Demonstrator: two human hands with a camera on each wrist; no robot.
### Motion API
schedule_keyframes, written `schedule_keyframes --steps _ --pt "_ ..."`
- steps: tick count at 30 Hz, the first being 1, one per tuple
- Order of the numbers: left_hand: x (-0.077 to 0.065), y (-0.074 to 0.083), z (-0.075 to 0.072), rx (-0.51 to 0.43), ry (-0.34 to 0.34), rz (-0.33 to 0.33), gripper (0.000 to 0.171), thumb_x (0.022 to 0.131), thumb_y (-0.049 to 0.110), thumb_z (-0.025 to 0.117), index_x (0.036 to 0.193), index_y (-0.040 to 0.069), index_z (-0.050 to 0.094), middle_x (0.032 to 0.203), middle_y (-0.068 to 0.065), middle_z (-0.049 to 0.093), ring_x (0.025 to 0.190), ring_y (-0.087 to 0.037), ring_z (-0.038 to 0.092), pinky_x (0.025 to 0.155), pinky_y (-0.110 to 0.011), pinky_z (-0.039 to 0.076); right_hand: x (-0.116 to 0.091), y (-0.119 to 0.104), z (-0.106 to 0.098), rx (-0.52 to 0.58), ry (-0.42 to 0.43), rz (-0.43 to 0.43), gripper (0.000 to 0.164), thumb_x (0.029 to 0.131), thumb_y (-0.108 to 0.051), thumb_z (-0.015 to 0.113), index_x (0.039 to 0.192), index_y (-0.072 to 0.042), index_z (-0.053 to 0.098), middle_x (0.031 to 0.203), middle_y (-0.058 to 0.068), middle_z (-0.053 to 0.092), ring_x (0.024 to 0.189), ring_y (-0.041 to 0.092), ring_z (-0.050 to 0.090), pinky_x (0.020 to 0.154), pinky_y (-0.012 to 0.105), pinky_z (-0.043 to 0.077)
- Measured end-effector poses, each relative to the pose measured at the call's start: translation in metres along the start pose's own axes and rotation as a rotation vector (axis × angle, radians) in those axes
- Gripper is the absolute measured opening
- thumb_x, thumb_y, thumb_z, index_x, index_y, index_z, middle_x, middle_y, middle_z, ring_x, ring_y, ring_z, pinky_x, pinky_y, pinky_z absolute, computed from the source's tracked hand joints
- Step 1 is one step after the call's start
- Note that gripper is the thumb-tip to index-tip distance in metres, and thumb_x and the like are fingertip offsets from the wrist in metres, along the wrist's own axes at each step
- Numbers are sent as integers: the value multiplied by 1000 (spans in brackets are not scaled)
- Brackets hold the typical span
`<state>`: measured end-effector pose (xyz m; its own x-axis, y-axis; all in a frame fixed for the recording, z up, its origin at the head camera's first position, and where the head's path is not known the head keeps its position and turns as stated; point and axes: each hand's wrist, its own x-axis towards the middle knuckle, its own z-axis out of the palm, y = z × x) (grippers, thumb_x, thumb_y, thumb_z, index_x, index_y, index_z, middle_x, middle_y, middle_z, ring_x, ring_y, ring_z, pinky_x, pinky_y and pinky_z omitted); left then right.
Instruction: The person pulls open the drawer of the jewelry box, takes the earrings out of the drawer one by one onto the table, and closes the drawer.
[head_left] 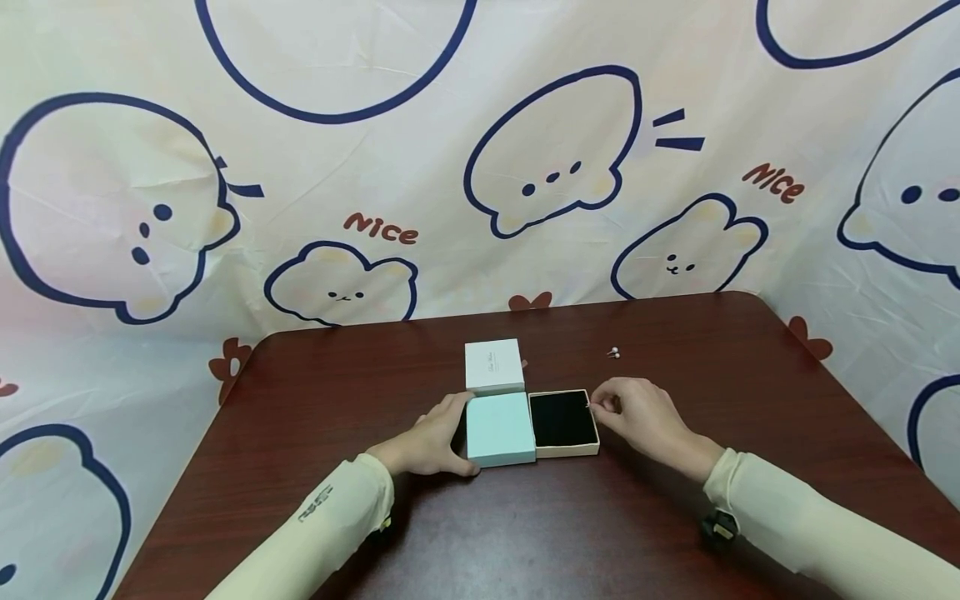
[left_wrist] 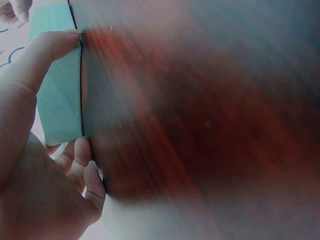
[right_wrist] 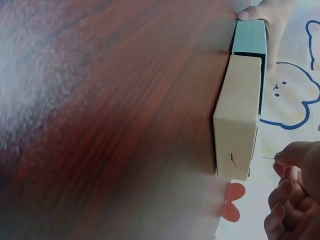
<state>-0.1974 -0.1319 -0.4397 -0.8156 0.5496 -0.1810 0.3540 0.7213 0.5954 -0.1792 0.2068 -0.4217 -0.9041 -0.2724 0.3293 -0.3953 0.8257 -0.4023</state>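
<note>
My left hand point(head_left: 435, 437) holds a pale teal box point(head_left: 501, 429) at its left end, thumb on the near side and fingers round the back. From the right side of this box juts a cream tray point(head_left: 598, 442) with a black lining. At the tray's right end, my right hand point(head_left: 648, 417) pinches a thin wire-like piece point(right_wrist: 268, 158) between thumb and forefinger. Its exact kind is too small to tell. The end wall of the tray has a thin dark loop of cord point(right_wrist: 234, 161) on it. Beyond the tray lie small white-headed studs point(head_left: 613, 352).
A white box lid point(head_left: 492, 364) with faint lettering lies directly behind the teal box. The brown wooden table point(head_left: 360, 367) ends at a cloth backdrop point(head_left: 450, 175) printed with cartoon figures. Both forearms reach in from the near edge in pale sleeves.
</note>
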Motion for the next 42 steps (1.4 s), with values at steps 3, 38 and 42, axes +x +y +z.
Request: schedule_keyframes --steps 3,38,42 --pt "0 0 0 2 1 -2 111 77 34 86 160 7 18 160 -16 30 149 -35 31 113 -66 27 0 2 -1 2 6 8 8 85 -11 76 81 -18 74 67 -12 52 59 0 42 54 23 35" --pt "0 1 0 -5 -4 0 111 77 34 86 160 7 17 161 -17 28 150 -35 29 113 -64 27 -1 27 -7 7 40 81 9 87 -15 75 79 -17 72 66 -10 52 57 2 40 50 25 32" --pt "0 0 0 -4 -4 3 111 78 33 86 160 7 17 161 -17 28 150 -36 29 113 -66 26 0 29 -8 12 24 105 8 88 -15 74 81 -16 73 66 -9 52 56 3 40 49 25 31"
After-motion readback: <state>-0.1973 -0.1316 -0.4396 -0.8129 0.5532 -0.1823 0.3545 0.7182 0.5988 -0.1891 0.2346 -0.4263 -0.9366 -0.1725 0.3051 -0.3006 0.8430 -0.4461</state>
